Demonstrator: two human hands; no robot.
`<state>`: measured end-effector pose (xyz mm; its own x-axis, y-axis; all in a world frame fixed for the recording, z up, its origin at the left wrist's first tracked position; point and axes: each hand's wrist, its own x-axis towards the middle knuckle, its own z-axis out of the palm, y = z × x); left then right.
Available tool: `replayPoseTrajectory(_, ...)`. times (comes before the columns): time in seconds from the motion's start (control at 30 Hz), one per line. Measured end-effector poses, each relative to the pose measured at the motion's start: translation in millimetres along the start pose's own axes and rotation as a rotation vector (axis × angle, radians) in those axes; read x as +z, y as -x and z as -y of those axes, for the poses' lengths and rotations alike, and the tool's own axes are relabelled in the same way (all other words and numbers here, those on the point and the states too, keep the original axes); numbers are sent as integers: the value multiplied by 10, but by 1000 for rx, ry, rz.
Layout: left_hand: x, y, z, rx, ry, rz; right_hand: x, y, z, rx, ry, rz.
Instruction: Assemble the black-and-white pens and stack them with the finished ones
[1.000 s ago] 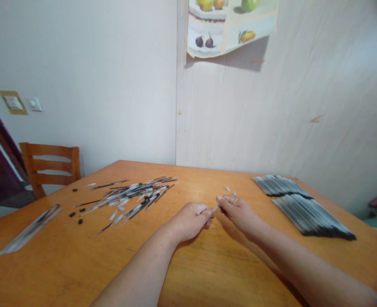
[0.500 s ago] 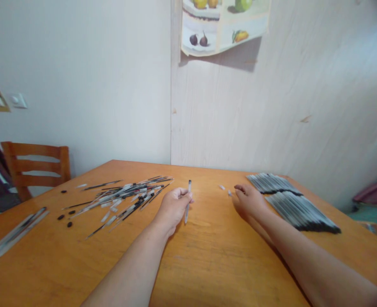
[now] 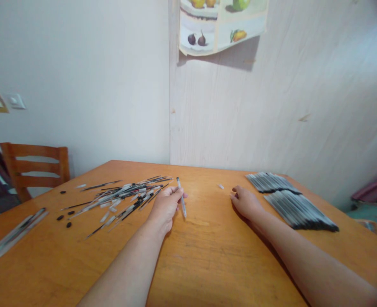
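Between the thumb and fingers of my left hand (image 3: pixel 167 204) is a clear pen (image 3: pixel 182 203) with a black end at the top, held tilted above the table. Farther right, my right hand (image 3: pixel 246 202) is low at the tabletop with its fingers curled together; whatever is at its fingertips is hidden. A small translucent plastic piece (image 3: pixel 220 186) lies just beyond those fingertips, apart from them. Left of my left hand spreads a loose pile of pen refills (image 3: pixel 124 194), dark and clear, mixed with small translucent pieces.
Two neat rows of clear pens with black ends, a far row (image 3: pixel 271 182) and a near row (image 3: pixel 298 209), lie at the right. Several small black pieces (image 3: pixel 60 217) and a long clear bag (image 3: pixel 15 234) are on the left. A wooden chair (image 3: pixel 36 164) stands beyond the table (image 3: pixel 201 264).
My left hand has shifted left, and the pen's tilt has changed so its top leans left. My right fingers have closed where a second small translucent piece lay; that piece is out of sight.
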<state>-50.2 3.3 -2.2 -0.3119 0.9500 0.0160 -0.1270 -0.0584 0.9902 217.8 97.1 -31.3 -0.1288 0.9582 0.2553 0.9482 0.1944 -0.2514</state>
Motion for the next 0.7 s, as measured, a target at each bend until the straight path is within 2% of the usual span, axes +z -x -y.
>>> replayPoseTrajectory(0.17, -26, -51, 28, 27, 104, -12, -41, 56, 17, 47, -92, 33)
replayPoseTrajectory(0.27, -15, -29, -4, 11, 169, -32, -96, 183, 200, -23, -401, 83)
replayPoseTrajectory(0.37, 2, 4, -40, 1, 217, -37, -167, 362, 485, -153, -798, 278)
replayPoseTrajectory(0.43, 10, 15, -50, -1, 235, -31, -208, 478, 669, -192, -948, 408)
replayPoseTrajectory(0.53, 20, 14, -42, 8, 246, -14, -250, 603, 866, -195, -1063, 511)
replayPoseTrajectory(0.7, 47, 11, -15, 9, 249, 13, -275, 681, 997, -158, -1098, 520)
